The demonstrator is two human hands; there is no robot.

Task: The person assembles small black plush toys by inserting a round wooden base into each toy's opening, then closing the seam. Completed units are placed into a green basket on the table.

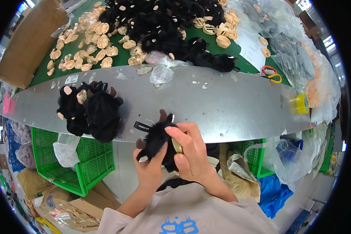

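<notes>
A small black plush toy (156, 137) with brown horns, pale ears and a black tag is held over the table's near edge. My left hand (150, 169) is closed round its lower left side, the thumb pressed into the fur. My right hand (191, 154) is closed at the toy's right side, pinching a curved, gold-coloured plastic piece (177, 146) against it. The fingers hide most of that piece, so I cannot tell how far it sits in the toy. To the left, several similar black plush toys (102, 113) lie in a heap, one with a gold piece in it.
A grey metal table (222, 101) spans the front. Beyond it, on green cloth, lie black plush toys (160, 19), beige plastic shells (101, 41), scissors (272, 74) and a paper sheet (251, 52). Yellow tape (301, 103) stands at right. Green crates (82, 171) sit below.
</notes>
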